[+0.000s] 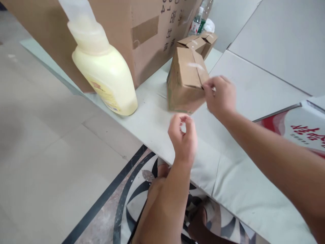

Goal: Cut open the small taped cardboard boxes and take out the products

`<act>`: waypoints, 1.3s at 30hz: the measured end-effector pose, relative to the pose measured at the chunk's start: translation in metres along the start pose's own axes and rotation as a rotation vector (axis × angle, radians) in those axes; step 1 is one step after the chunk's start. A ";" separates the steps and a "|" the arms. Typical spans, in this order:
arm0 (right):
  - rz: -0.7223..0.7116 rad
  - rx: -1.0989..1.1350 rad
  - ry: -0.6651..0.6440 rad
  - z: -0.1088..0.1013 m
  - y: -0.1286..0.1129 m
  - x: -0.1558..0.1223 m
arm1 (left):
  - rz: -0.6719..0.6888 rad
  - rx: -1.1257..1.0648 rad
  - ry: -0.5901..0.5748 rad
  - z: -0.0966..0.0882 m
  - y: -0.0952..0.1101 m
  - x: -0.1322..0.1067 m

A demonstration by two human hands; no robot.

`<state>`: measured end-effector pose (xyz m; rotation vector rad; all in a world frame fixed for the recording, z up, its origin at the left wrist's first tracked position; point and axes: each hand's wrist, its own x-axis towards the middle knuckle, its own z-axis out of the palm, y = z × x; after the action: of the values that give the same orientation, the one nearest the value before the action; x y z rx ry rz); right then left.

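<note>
Centre: my right hand [219, 96] pinches the box [184, 81] (flaps taped) | left hand [183, 135] curled, apparently empty | bottle [106, 74], upper left, untouched.

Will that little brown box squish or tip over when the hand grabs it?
Probably not squish: the small cardboard box has straight walls and taped flaps, so it looks stiff. It is likely light, since the right hand pinches just its top corner. It might tip easily; it seems tilted on the pale sheet.
</note>
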<state>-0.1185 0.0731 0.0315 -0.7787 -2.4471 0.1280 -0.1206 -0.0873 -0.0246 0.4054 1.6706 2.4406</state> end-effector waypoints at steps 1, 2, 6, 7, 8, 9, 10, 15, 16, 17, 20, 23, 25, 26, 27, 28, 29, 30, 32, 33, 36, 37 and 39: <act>-0.027 0.047 0.047 -0.014 0.013 -0.027 | 0.094 0.030 0.068 -0.002 -0.001 0.001; -0.026 0.060 0.082 -0.029 0.025 -0.057 | 0.177 0.059 0.116 -0.004 -0.002 0.001; -0.004 -0.001 0.278 -0.086 0.077 -0.204 | 0.307 0.159 -0.020 0.001 -0.008 -0.005; 0.056 -0.014 0.283 -0.097 0.092 -0.242 | 0.293 0.185 -0.115 0.006 -0.009 -0.010; 0.140 -0.075 0.306 -0.107 0.109 -0.279 | 0.272 0.206 -0.214 0.012 -0.010 -0.015; 0.266 -0.161 0.314 -0.116 0.127 -0.312 | 0.246 0.217 -0.309 0.018 -0.012 -0.021; 0.436 -0.242 0.292 -0.124 0.146 -0.342 | 0.220 0.219 -0.398 0.025 -0.013 -0.027; 0.875 -0.388 0.188 -0.151 0.223 -0.427 | 0.185 0.161 -0.654 0.057 -0.023 -0.054; 0.920 -0.381 0.160 -0.153 0.232 -0.433 | 0.195 0.154 -0.668 0.063 -0.026 -0.059; 0.963 -0.370 0.138 -0.153 0.239 -0.437 | 0.206 0.147 -0.678 0.069 -0.028 -0.064; 1.071 -0.319 0.124 -0.152 0.253 -0.439 | 0.221 0.131 -0.705 0.087 -0.034 -0.080; 1.146 -0.229 0.170 -0.155 0.256 -0.438 | 0.200 0.122 -0.742 0.103 -0.039 -0.097; 1.185 -0.150 0.233 -0.160 0.254 -0.438 | 0.186 0.107 -0.766 0.110 -0.041 -0.108; 1.196 -0.101 0.275 -0.162 0.252 -0.438 | 0.180 0.100 -0.777 0.113 -0.042 -0.112; 1.202 -0.041 0.322 -0.165 0.249 -0.437 | 0.174 0.094 -0.790 0.115 -0.043 -0.117; 1.202 0.031 0.371 -0.167 0.246 -0.436 | 0.170 0.088 -0.803 0.117 -0.045 -0.121; 1.197 0.111 0.419 -0.170 0.242 -0.435 | 0.166 0.083 -0.814 0.118 -0.046 -0.124; 1.186 0.192 0.468 -0.173 0.239 -0.433 | 0.163 0.079 -0.820 0.118 -0.046 -0.128; 1.160 0.325 0.561 -0.179 0.231 -0.430 | 0.161 0.075 -0.831 0.118 -0.048 -0.134; 1.138 0.374 0.615 -0.183 0.226 -0.427 | 0.159 0.075 -0.835 0.118 -0.048 -0.136; 1.008 0.449 0.813 -0.194 0.205 -0.419 | 0.147 0.085 -0.849 0.117 -0.049 -0.144; 0.965 0.457 0.881 -0.198 0.195 -0.416 | 0.139 0.084 -0.851 0.118 -0.048 -0.146; 0.905 0.449 0.984 -0.203 0.173 -0.409 | 0.124 0.080 -0.849 0.118 -0.047 -0.151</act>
<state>0.3536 -0.0278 -0.0404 -1.2741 -0.9868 0.4751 0.0580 -0.0070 -0.0478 1.3503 1.3595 1.8215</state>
